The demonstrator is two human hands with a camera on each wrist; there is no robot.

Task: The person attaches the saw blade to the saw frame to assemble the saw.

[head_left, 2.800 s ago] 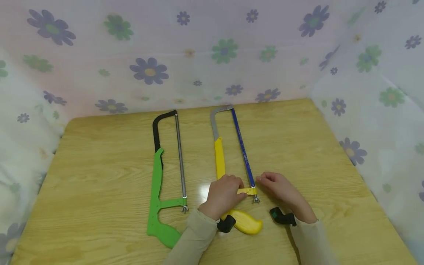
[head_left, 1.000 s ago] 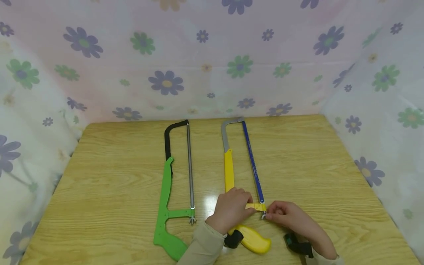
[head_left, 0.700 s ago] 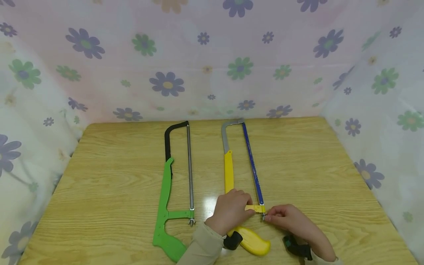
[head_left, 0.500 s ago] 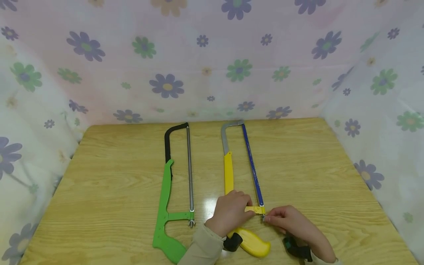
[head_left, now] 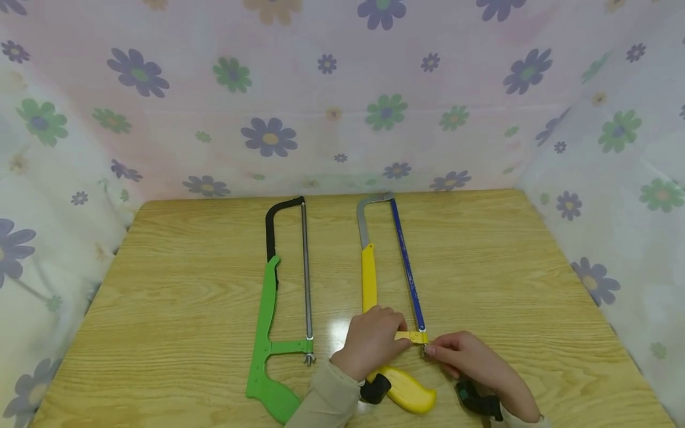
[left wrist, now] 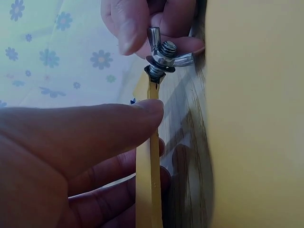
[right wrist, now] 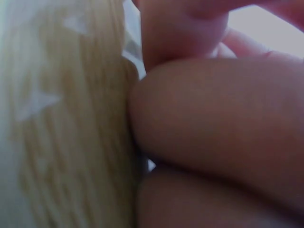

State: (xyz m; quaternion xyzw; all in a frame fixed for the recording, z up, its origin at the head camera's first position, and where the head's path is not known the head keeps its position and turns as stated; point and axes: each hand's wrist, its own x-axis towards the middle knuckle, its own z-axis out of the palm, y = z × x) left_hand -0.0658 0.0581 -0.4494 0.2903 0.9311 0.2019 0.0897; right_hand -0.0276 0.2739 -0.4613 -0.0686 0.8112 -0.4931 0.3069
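A yellow hacksaw [head_left: 369,279] with a grey front frame and a blue blade [head_left: 408,267] lies on the table. My left hand [head_left: 369,343] grips its yellow cross arm [head_left: 411,337], thumb on one side and fingers on the other. At the end of that arm sits a metal wing nut [left wrist: 183,60] on a threaded bolt [left wrist: 168,48]. Thumb and fingers of my right hand [head_left: 476,359] are at the nut's wings, pinching it. The right wrist view shows curled fingers [right wrist: 204,109] close up, with the nut hidden.
Left of the yellow saw lies a green hacksaw [head_left: 262,327] with a black front frame, a grey blade and its own wing nut [head_left: 309,358]. Both rest on a wood-grain table [head_left: 187,297]. Flowered curtains [head_left: 321,89] enclose its back and sides.
My right hand has come from beside the blade's lower end down to the wing nut, whose wings have turned. My left hand keeps its grip. The head view has shifted.
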